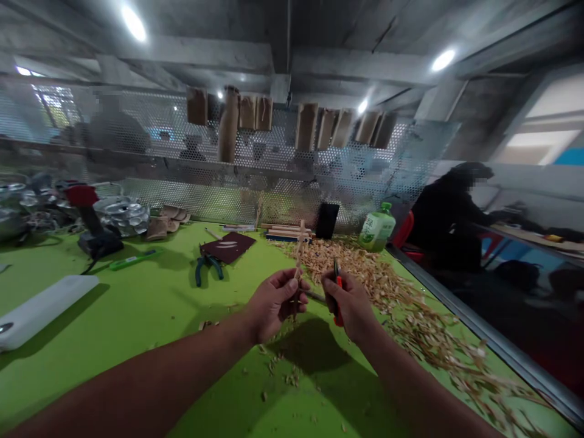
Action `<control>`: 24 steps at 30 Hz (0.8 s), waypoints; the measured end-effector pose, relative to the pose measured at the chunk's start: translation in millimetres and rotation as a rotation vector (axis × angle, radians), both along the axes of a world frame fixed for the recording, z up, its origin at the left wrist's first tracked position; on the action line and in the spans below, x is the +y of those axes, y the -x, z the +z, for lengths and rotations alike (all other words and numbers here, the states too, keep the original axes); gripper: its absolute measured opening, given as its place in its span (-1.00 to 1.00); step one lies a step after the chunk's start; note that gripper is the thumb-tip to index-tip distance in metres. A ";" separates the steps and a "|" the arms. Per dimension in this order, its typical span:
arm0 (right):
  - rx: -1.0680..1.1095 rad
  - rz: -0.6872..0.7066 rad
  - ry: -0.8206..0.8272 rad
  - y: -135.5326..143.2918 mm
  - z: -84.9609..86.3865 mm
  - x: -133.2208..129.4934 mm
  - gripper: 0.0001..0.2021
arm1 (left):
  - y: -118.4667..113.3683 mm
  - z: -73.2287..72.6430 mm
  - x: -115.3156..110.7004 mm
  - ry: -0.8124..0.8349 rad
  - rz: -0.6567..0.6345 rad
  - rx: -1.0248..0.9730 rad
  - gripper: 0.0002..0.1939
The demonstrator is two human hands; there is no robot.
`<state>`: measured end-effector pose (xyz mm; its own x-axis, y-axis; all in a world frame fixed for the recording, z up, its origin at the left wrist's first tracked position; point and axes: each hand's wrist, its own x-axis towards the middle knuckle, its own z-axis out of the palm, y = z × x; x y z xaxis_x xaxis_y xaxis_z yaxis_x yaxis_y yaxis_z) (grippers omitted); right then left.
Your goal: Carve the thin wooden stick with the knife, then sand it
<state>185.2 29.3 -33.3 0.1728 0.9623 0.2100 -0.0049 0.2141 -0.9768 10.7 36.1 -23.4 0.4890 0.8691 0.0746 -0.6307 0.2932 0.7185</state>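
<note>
Near the middle of the view, my left hand [276, 304] is closed round a thin, upright wooden stick [300, 246] with a short crosspiece near its top. Just to the right, my right hand [349, 301] grips an orange-red utility knife [338, 304], its dark blade end pointing up. The two hands are a little apart, above the green tabletop [182, 377]. Small wood chips lie on the table below them. A large heap of wood shavings [378, 280] spreads behind and to the right of my right hand.
Blue-handled pliers [208, 267] lie beside dark red sandpaper [235, 245]. Further left are a cordless drill [91, 219], a green cutter [132, 260] and a white bar [48, 310]. A green bottle [378, 228] stands back right. A person [449, 213] sits beyond the table's right edge.
</note>
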 end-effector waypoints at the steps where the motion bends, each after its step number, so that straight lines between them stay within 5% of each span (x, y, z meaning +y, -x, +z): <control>1: 0.009 -0.006 0.000 -0.2 0.3 -1.5 -0.68 | -0.2 -0.9 -0.2 0.009 -0.001 0.003 -0.73; 12: -0.027 0.099 0.041 4.1 3.5 -17.7 -0.65 | -3.4 -3.8 -5.5 0.021 -0.009 0.013 -0.78; 24: -0.923 0.071 -0.332 -1.7 22.5 -34.4 -0.67 | -0.4 10.6 -12.1 0.013 -0.014 0.094 -0.78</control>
<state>186.9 -5.1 -10.8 -0.2506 0.8316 0.4956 0.7063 0.5072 -0.4939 11.1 24.0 -12.8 0.5051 0.8629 0.0164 -0.5565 0.3110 0.7704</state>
